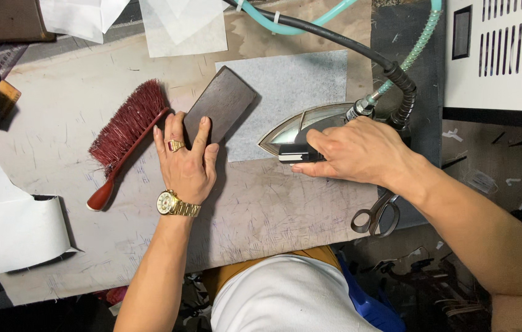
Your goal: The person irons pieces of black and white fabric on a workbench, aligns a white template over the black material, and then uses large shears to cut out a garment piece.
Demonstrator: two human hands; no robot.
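Fingers (202, 132) overlap wooden block (224, 101) edge; right hand (359, 150) grips iron (298, 129).

My left hand (186, 161), in a glossy gold-toned metal watch (169, 202) and ring (175, 145), rests on a dark wooden block (223, 104) with a smooth, matt finish. My right hand (353, 150) grips a steam iron (292, 129) of polished, mirror-bright metal (its handle looks like black plastic). Under the iron lies a pale grey sheet (298, 77), matt and fibrous like felted cloth. The table cover (76, 98) is worn, scuffed beige cloth. The brush (129, 123) has coarse reddish bristles and a glossy red handle.
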